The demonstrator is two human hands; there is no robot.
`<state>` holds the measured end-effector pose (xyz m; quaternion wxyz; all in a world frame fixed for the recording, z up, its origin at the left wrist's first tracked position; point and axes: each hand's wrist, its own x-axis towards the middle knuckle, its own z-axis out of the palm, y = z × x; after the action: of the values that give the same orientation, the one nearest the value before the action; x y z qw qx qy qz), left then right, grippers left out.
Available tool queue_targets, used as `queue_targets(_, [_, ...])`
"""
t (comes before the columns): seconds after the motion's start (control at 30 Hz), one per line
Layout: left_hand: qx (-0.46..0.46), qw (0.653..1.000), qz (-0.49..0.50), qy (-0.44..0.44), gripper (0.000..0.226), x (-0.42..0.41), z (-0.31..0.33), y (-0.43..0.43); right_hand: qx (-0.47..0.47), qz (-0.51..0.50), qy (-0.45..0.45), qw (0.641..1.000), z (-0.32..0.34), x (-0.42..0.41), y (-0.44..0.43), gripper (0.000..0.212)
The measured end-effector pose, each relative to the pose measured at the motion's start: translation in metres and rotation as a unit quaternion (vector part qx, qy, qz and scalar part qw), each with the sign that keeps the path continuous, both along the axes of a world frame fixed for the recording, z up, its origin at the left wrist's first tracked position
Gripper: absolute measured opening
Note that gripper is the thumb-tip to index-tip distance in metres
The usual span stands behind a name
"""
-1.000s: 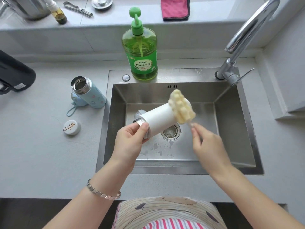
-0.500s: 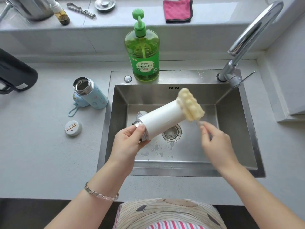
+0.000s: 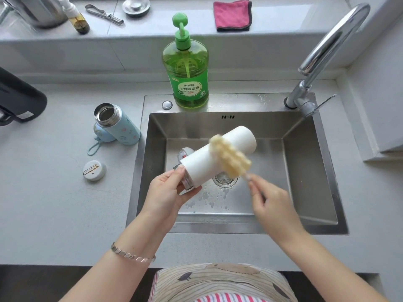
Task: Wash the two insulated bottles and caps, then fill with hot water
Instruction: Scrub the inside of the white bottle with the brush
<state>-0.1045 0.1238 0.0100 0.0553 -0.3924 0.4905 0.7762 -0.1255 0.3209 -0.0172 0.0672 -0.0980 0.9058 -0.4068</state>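
Observation:
My left hand (image 3: 168, 194) grips the steel mouth end of a white insulated bottle (image 3: 200, 164), held tilted over the steel sink (image 3: 305, 171) with its base pointing away. My right hand (image 3: 270, 203) pinches the thin handle of a yellow sponge brush (image 3: 229, 155), whose head lies against the bottle's side. A light blue bottle (image 3: 118, 125) stands open on the counter left of the sink, with its blue cap (image 3: 103, 134) and cord beside it. A white cap (image 3: 94, 170) lies nearer me. Another small part (image 3: 185, 152) sits in the sink behind the white bottle.
A green dish soap pump bottle (image 3: 187, 68) stands on the sink's back rim. The tap (image 3: 322, 55) arches from the right. A black appliance (image 3: 19, 99) sits at far left. The back ledge holds a pink cloth (image 3: 232, 15), a small spray bottle (image 3: 76, 16), a strainer lid (image 3: 136, 6).
The sponge brush has slid from the bottle's base end down along its side towards the middle. My right hand came a little nearer me; the left hand keeps the same grip.

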Motion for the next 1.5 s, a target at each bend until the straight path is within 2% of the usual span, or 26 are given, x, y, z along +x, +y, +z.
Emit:
queue_targets(0.07, [-0.001,1.000,0.004,-0.009,0.024,0.001,-0.002,-0.001,-0.001,-0.060,-0.016,0.998,-0.002,-0.010,0.010,0.024])
queue_targets(0.2, [0.030,0.999,0.014,-0.011,0.026,0.003,-0.002,0.000,0.038,0.089,0.045,0.994,-0.001,0.018,0.001,0.031])
queue_targets(0.27, [0.044,0.999,0.017,-0.013,0.026,0.003,-0.002,0.000,0.021,0.013,0.030,0.999,-0.008,0.007,0.009,0.027])
queue_targets(0.37, [0.051,0.998,0.021,-0.031,0.024,0.002,-0.004,0.000,-0.017,-0.124,-0.045,0.991,-0.005,-0.020,0.021,0.025])
queue_targets(0.47, [0.064,0.997,0.009,-0.044,0.024,0.003,-0.004,-0.006,-0.089,-0.172,-0.102,0.976,0.000,-0.028,0.018,0.017])
queue_targets(0.53, [0.070,0.996,-0.014,-0.049,0.022,0.003,-0.003,-0.010,-0.176,-0.202,-0.178,0.947,0.004,-0.034,0.016,0.015])
queue_targets(0.57, [0.072,0.996,-0.033,-0.051,0.022,0.003,-0.002,-0.011,-0.210,-0.201,-0.227,0.929,0.006,-0.037,0.015,0.016])
queue_targets(0.6, [0.070,0.995,-0.055,-0.053,0.023,0.002,-0.002,-0.013,-0.233,-0.185,-0.273,0.915,0.008,-0.038,0.015,0.026])
queue_targets(0.67, [0.063,0.992,-0.093,-0.054,0.025,0.002,-0.003,-0.016,-0.273,-0.149,-0.339,0.888,0.009,-0.036,0.014,0.060])
queue_targets(0.73, [0.060,0.990,-0.113,-0.057,0.025,0.002,-0.006,-0.021,-0.299,-0.132,-0.365,0.872,0.008,-0.032,0.015,0.077])
queue_targets(0.77, [0.059,0.989,-0.124,-0.059,0.025,0.002,-0.008,-0.024,-0.307,-0.130,-0.376,0.864,0.008,-0.030,0.015,0.074])
queue_targets(0.83, [0.054,0.985,-0.147,-0.067,0.026,0.001,-0.011,-0.027,-0.305,-0.128,-0.394,0.858,0.010,-0.028,0.015,0.050])
queue_targets(0.93, [0.012,0.984,-0.148,-0.096,0.023,0.000,-0.018,-0.027,-0.257,-0.127,-0.374,0.882,0.012,-0.024,0.009,0.025])
queue_targets(1.0, [-0.130,0.972,-0.156,-0.120,0.016,-0.001,-0.028,-0.026,-0.224,-0.145,-0.316,0.910,0.016,-0.023,0.002,0.017])
queue_targets(1.03, [-0.246,0.945,-0.180,-0.115,0.020,0.000,-0.030,-0.025,-0.201,-0.153,-0.280,0.926,0.017,-0.023,-0.001,0.021])
queue_targets(1.07, [-0.357,0.905,-0.216,-0.082,0.035,0.002,-0.030,-0.022,-0.161,-0.157,-0.247,0.943,0.018,-0.023,-0.004,0.026])
queue_targets(1.1, [-0.436,0.860,-0.264,-0.016,0.051,0.003,-0.028,-0.019,-0.111,-0.157,-0.218,0.957,0.021,-0.023,-0.008,0.032])
queue_targets(1.17, [-0.482,0.777,-0.394,0.092,0.079,0.003,-0.024,-0.006,-0.034,-0.140,-0.164,0.976,0.027,-0.022,-0.019,0.042])
queue_targets(1.2, [-0.484,0.750,-0.436,0.117,0.088,0.002,-0.024,0.003,-0.018,-0.125,-0.143,0.982,0.030,-0.021,-0.025,0.044])
queue_targets(1.23, [-0.485,0.743,-0.443,0.131,0.091,0.002,-0.027,0.010,-0.013,-0.107,-0.129,0.986,0.034,-0.019,-0.031,0.044])
queue_targets(1.27, [-0.484,0.757,-0.418,0.130,0.088,0.002,-0.027,0.016,-0.016,-0.088,-0.119,0.989,0.039,-0.018,-0.037,0.043])
queue_targets(1.33, [-0.477,0.810,-0.323,0.109,0.072,0.000,-0.023,0.023,-0.027,-0.048,-0.117,0.992,0.045,-0.016,-0.041,0.048])
queue_targets(1.43, [-0.491,0.821,-0.276,0.090,0.064,0.000,-0.020,0.020,-0.044,0.004,-0.119,0.992,0.049,-0.018,-0.031,0.056])
queue_targets(1.5, [-0.468,0.843,-0.252,0.075,0.063,0.002,-0.021,0.013,-0.038,0.008,-0.095,0.995,0.046,-0.017,-0.017,0.041])
